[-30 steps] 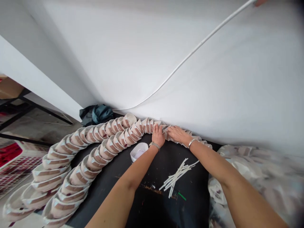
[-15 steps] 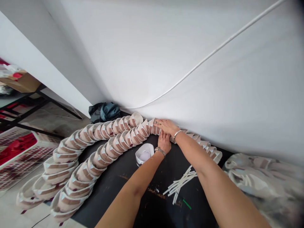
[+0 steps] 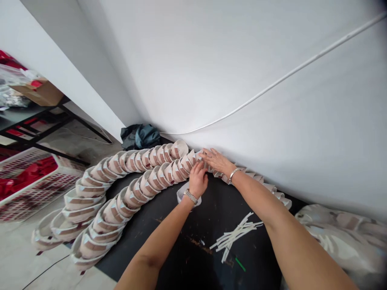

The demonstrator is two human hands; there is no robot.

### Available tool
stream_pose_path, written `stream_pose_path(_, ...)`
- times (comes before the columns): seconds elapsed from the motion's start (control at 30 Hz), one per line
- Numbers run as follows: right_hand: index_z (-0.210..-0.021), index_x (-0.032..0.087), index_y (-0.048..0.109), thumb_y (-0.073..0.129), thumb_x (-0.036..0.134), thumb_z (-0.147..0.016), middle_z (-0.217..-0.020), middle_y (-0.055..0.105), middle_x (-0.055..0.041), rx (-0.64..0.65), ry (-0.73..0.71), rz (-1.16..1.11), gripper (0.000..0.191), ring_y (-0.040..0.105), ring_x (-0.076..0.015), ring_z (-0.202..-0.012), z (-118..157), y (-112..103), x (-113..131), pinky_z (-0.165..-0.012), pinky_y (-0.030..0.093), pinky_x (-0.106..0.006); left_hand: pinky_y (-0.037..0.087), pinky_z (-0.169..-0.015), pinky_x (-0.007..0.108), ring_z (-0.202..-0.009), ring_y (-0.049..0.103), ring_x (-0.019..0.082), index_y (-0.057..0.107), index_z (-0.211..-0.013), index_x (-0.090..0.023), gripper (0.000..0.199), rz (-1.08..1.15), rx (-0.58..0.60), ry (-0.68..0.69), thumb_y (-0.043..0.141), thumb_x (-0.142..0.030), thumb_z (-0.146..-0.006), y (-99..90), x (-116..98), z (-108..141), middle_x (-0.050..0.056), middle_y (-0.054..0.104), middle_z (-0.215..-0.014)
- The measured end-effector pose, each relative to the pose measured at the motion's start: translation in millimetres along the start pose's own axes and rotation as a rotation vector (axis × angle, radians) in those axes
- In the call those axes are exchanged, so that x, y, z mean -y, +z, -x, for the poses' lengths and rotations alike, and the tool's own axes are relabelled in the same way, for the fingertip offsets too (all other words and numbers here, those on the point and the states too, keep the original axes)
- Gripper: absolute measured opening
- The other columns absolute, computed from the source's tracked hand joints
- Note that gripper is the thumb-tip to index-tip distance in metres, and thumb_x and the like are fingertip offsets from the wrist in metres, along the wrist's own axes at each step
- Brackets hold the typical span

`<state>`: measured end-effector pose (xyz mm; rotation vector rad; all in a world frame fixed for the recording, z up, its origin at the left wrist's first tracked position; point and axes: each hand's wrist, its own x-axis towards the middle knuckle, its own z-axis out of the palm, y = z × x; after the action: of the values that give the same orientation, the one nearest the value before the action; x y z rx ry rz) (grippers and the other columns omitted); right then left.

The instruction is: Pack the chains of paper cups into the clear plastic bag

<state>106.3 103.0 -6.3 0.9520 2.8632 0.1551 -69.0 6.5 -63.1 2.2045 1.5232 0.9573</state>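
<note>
A long row of nested beige fabric cups with brown patches (image 3: 148, 186) curves across the black table (image 3: 145, 229). My right hand (image 3: 217, 161) lies on top of this row near the wall, fingers spread. Just left of it, my left hand (image 3: 198, 180) touches the row's front side with its fingers bent; its fingertips are partly hidden and I cannot make out what they hold. Under my left wrist sits a single white cup (image 3: 182, 192), partly covered. A second row of cups (image 3: 115, 166) runs behind the first.
White strips (image 3: 234, 235) and a green stick (image 3: 240, 264) lie on the table. A dark cloth bundle (image 3: 141, 137) rests by the wall. Left are a white crate (image 3: 68, 171) with red items and a black shelf (image 3: 27, 117). A bag of cups (image 3: 341, 237) is at right.
My left hand has moved left along the row, away from my right hand, and now covers part of the single cup. My right hand's fingers are more spread. The view has shifted slightly.
</note>
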Motion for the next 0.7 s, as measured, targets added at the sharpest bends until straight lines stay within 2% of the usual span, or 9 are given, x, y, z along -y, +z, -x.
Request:
stream_pose_path(0.1, -0.151, 0.027, 0.059, 0.051, 0.005, -0.087, -0.167, 0.044, -0.0005, 0.014, -0.067, -0.032, 0.068, 0.026, -0.0305, -0.160, -8, -3, 6, -0.133, 0.024, -0.054, 0.027, -0.130, 0.058, -0.156, 0.035, 0.035, 0.061, -0.138, -0.017, 0.043, -0.219, -0.036, -0.131, 0.056, -0.024, -0.096, -33.0, 14, -21, 0.015, 0.046, -0.163)
stream_pose_path(0.2, -0.151, 0.025, 0.059, 0.050, 0.005, -0.087, -0.163, 0.049, -0.0045, 0.043, -0.008, -0.132, 0.067, 0.039, -0.0324, -0.154, -16, -4, 13, -0.131, 0.028, -0.056, 0.017, -0.132, 0.059, -0.158, 0.030, 0.038, 0.048, -0.152, -0.015, 0.068, -0.382, 0.108, -0.221, 0.067, -0.040, -0.091, -51.1, 28, -56, 0.020, 0.047, -0.162)
stream_pose_path(0.3, -0.154, 0.021, 0.054, 0.046, 0.003, -0.090, -0.161, 0.051, -0.0100, 0.031, 0.141, -0.234, 0.067, 0.046, -0.0311, -0.149, -15, -8, 18, -0.127, 0.035, -0.055, 0.011, -0.131, 0.061, -0.155, 0.036, 0.040, 0.052, -0.147, -0.017, 0.079, -0.452, 0.370, -0.219, 0.079, -0.050, -0.081, -51.9, 35, -90, 0.019, 0.062, -0.146)
stream_pose_path(0.37, -0.149, 0.020, 0.058, 0.045, 0.004, -0.092, -0.163, 0.048, -0.0119, -0.040, 0.243, -0.258, 0.061, 0.044, -0.0317, -0.150, 0, -10, 20, -0.124, 0.037, -0.056, 0.008, -0.130, 0.063, -0.149, 0.043, 0.041, 0.054, -0.143, -0.016, 0.079, -0.467, 0.478, -0.196, 0.083, -0.048, -0.077, -47.0, 34, -105, 0.019, 0.070, -0.134)
stream_pose_path(0.4, -0.146, 0.020, 0.060, 0.046, 0.007, -0.094, -0.163, 0.046, -0.0128, -0.117, 0.319, -0.262, 0.056, 0.042, -0.0325, -0.150, 14, -9, 21, -0.123, 0.037, -0.056, 0.008, -0.129, 0.064, -0.145, 0.048, 0.041, 0.054, -0.142, -0.014, 0.078, -0.468, 0.502, -0.180, 0.084, -0.045, -0.076, -44.3, 32, -109, 0.020, 0.072, -0.128)
stream_pose_path(0.47, -0.142, 0.019, 0.062, 0.051, 0.020, -0.098, -0.162, 0.045, -0.0160, -0.354, 0.554, -0.270, 0.046, 0.042, -0.0343, -0.150, 60, -3, 25, -0.122, 0.038, -0.056, 0.012, -0.128, 0.061, -0.133, 0.059, 0.040, 0.051, -0.143, -0.010, 0.077, -0.457, 0.525, -0.141, 0.082, -0.038, -0.079, -40.3, 29, -113, 0.020, 0.074, -0.120)
stream_pose_path(0.57, -0.142, 0.014, 0.057, 0.061, 0.047, -0.095, -0.154, 0.049, -0.0233, -0.769, 1.124, -0.271, 0.057, 0.043, -0.0378, -0.147, 159, 18, 40, -0.121, 0.038, -0.058, 0.029, -0.124, 0.050, -0.121, 0.067, 0.035, 0.049, -0.146, -0.008, 0.075, -0.432, 0.567, -0.090, 0.078, -0.035, -0.083, -38.6, 25, -112, 0.020, 0.074, -0.118)
stream_pose_path(0.63, -0.141, 0.011, 0.055, 0.068, 0.055, -0.086, -0.151, 0.049, -0.0267, -0.906, 1.592, -0.356, 0.072, 0.039, -0.0422, -0.147, 223, 34, 59, -0.120, 0.034, -0.062, 0.036, -0.120, 0.047, -0.124, 0.065, 0.036, 0.048, -0.146, -0.009, 0.077, -0.424, 0.601, -0.048, 0.079, -0.037, -0.082, -38.0, 26, -113, 0.021, 0.072, -0.123)
stream_pose_path(0.7, -0.136, 0.009, 0.056, 0.070, 0.057, -0.081, -0.142, 0.055, -0.0271, -0.932, 1.881, -0.600, 0.074, 0.044, -0.0433, -0.142, 268, 45, 80, -0.116, 0.038, -0.062, 0.039, -0.118, 0.049, -0.130, 0.061, 0.039, 0.048, -0.147, -0.011, 0.083, -0.435, 0.652, -0.028, 0.081, -0.044, -0.078, -34.2, 29, -120, 0.023, 0.067, -0.133)
